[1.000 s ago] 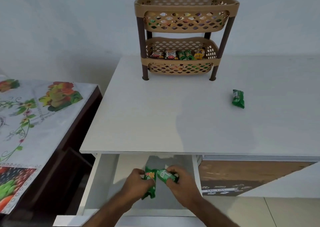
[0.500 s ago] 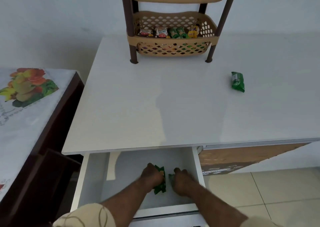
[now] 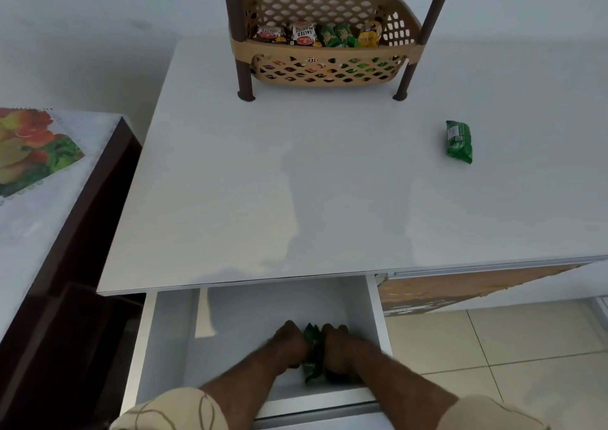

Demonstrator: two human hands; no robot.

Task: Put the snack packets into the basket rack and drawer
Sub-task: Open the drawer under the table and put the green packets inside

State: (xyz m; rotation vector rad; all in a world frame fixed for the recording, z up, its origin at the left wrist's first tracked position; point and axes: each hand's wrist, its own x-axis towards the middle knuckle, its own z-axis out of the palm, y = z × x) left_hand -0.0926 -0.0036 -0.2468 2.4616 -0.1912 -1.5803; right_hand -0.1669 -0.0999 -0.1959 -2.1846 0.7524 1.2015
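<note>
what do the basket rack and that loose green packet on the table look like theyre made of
Basket rack: looks like moulded tan plastic with a matte finish, going by its lattice of uniform holes; its dark brown legs look plastic too, though that is less sure.
Green packet: probably thin plastic film, glossy and crinkled, with printed faces.

Two bare forearms in frame, both entering from the near edge. Left hand point(image 3: 291, 342) and right hand point(image 3: 337, 344) uncovered: no gloves, rings, watch or bands visible. Short sleeves, cut off at the near edge: left sleeve point(image 3: 171, 410) is beige/cream fabric with thin brown curved line pattern, loops and arcs. Right sleeve point(image 3: 487, 413) same beige fabric, pattern not discernible on the part showing. Sleeve hems end above the elbows; fabric looks soft and loose.
</note>
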